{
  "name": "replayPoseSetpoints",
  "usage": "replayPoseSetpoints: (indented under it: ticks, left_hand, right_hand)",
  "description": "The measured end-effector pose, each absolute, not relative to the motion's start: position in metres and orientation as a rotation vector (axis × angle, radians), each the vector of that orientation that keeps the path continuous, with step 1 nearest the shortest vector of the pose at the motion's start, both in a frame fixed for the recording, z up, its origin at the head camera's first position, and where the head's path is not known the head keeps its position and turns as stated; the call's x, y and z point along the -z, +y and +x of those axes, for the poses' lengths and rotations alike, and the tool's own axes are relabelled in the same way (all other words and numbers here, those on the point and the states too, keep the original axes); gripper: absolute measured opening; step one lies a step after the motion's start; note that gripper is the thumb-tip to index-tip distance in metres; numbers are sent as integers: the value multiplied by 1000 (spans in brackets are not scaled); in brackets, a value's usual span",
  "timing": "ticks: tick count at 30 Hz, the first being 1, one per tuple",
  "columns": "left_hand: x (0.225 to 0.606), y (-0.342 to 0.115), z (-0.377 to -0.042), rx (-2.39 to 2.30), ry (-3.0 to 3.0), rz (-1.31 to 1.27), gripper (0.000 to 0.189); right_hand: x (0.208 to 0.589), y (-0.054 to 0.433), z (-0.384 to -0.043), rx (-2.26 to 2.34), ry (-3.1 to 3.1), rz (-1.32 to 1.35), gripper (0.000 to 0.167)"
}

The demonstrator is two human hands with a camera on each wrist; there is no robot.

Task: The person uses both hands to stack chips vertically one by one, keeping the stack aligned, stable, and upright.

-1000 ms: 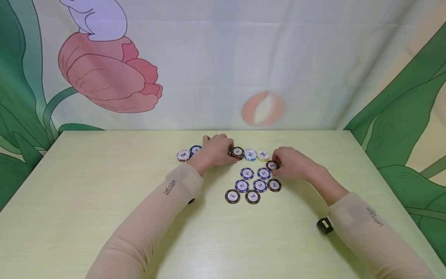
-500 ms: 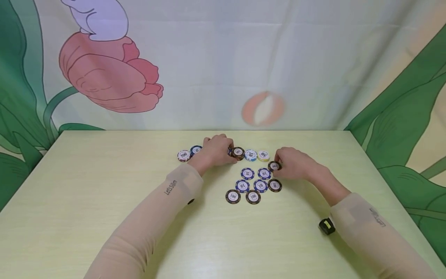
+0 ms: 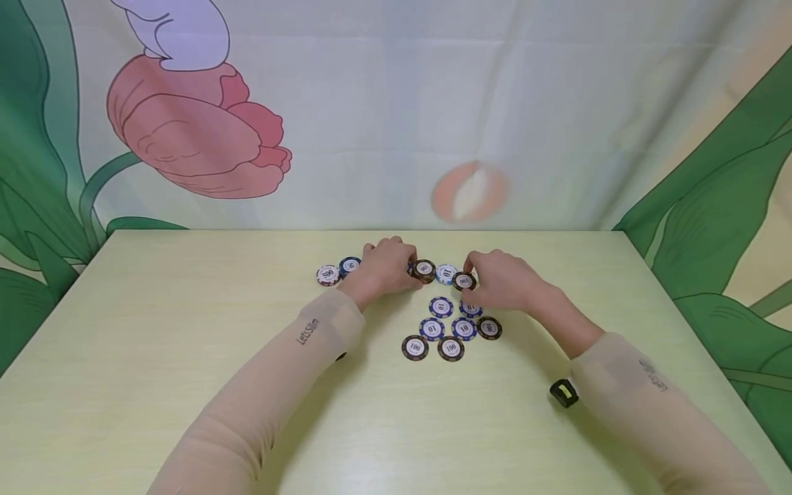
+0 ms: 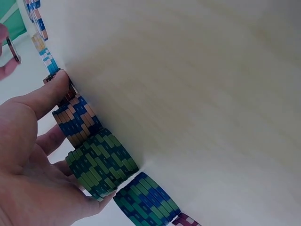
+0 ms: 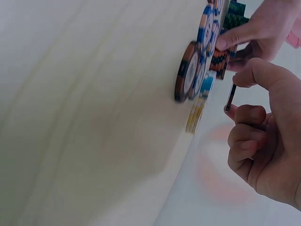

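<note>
My right hand [image 3: 506, 280] pinches a single black 100 poker chip [image 3: 464, 281] between thumb and index finger, above the yellow stack [image 5: 194, 118]. The right wrist view shows that chip [image 5: 230, 97] edge-on, its other fingers curled. At the back of the table my left hand [image 3: 385, 268] holds a short stack of black-and-orange chips [image 3: 424, 270], thumb in front and fingers behind. Beside it in the left wrist view stand a blue-and-orange stack [image 4: 77, 121] and a taller green stack [image 4: 102, 162], near the palm. A light-blue 10 stack [image 3: 445, 273] stands just right of the held stack.
Several flat chips lie in front of the row, among them blue 10 chips [image 3: 432, 328] and black 100 chips [image 3: 415, 348]. Left of the left hand are a 500 stack [image 3: 328, 275] and a dark blue stack [image 3: 350, 266]. A printed curtain [image 3: 346, 137] hangs behind the table [image 3: 185, 330].
The right hand has carried its black chip left and back, from right of the flat chips to over the yellow stack. The left hand has stayed at its stack.
</note>
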State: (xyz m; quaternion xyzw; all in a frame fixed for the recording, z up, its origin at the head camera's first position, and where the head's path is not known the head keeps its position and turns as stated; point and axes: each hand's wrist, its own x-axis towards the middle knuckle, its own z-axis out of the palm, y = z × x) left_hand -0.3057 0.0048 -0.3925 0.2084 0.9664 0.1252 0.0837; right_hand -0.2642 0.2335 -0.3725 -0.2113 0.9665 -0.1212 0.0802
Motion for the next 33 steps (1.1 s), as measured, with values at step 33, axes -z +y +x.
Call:
replayPoseSetpoints:
  ticks: [33]
  left_hand:
    - [390, 6, -308, -377, 2893, 640, 37]
  right_hand:
    - [387, 182, -295, 409, 2920, -716, 41]
